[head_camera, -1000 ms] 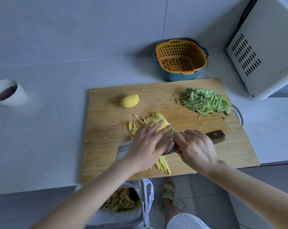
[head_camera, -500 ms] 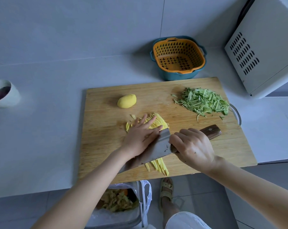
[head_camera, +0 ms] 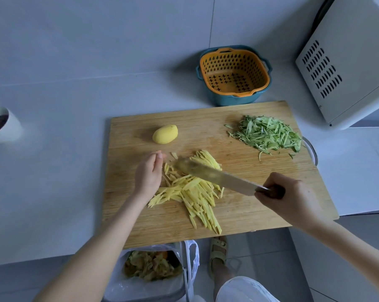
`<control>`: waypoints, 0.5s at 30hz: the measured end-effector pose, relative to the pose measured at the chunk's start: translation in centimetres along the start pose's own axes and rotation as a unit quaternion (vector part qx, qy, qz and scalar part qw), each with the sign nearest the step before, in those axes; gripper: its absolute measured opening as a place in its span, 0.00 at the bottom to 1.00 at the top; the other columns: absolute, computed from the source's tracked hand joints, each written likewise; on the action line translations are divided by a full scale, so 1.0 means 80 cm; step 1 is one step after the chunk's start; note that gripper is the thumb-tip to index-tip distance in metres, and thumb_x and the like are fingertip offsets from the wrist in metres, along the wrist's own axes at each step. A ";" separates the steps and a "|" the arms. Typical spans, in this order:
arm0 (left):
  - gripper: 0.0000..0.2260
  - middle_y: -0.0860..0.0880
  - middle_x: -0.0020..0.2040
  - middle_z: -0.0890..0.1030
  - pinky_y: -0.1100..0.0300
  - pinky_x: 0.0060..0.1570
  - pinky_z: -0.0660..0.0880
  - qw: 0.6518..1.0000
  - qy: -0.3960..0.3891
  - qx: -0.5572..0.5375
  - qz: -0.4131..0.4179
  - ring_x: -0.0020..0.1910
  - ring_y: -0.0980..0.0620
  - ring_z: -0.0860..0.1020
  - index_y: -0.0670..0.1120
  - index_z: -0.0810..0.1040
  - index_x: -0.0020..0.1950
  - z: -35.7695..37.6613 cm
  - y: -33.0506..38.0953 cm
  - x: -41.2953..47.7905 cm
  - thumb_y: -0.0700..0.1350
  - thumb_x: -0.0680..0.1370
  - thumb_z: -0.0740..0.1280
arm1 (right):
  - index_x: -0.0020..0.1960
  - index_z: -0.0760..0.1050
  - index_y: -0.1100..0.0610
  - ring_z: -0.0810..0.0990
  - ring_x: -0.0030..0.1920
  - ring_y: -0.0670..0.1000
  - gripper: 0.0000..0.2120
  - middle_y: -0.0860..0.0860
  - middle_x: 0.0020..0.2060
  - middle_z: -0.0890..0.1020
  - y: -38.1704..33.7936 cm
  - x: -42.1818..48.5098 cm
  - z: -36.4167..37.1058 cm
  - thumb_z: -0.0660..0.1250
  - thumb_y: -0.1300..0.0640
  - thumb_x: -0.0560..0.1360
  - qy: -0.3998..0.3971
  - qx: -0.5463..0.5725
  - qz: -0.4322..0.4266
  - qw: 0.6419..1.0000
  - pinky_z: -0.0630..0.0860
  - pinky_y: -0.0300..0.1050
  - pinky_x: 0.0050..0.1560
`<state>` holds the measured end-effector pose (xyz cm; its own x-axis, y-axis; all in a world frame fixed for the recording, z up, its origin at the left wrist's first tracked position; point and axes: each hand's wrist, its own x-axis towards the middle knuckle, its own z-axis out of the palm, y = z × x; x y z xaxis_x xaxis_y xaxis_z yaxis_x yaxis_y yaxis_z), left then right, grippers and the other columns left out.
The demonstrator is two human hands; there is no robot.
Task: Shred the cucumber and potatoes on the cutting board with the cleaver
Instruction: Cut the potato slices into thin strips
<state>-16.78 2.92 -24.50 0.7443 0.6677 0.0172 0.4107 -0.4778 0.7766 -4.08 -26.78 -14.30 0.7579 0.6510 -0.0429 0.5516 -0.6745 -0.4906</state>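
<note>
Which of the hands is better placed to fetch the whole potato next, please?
Probably the left hand: it is empty and lies nearest the potato, while the right hand grips the cleaver.

Left hand [head_camera: 148, 175]: fingers straight and together, set on edge, palm turned rightward; holds nothing.
Left forearm: bare, reaching in from lower left.
Right hand [head_camera: 290, 198]: fingers curled round the handle of the cleaver [head_camera: 216, 177], knuckles up.
Right forearm: bare, entering from lower right.
Sandalled foot [head_camera: 218, 253]: on the floor below.
</note>
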 end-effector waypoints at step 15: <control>0.27 0.42 0.73 0.66 0.47 0.75 0.53 0.998 -0.025 0.008 0.051 0.75 0.48 0.58 0.40 0.66 0.72 0.080 0.031 -0.062 0.56 0.81 0.48 | 0.35 0.75 0.55 0.67 0.20 0.52 0.07 0.48 0.20 0.70 -0.004 0.024 0.034 0.69 0.59 0.71 0.068 -0.143 0.070 0.985 0.53 0.33 0.24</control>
<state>-16.09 -5.22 -26.72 0.8071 0.5869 0.0639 0.3402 -0.5509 0.7621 -3.72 -24.34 -16.55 0.8622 0.5055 0.0338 0.4997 -0.8374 -0.2216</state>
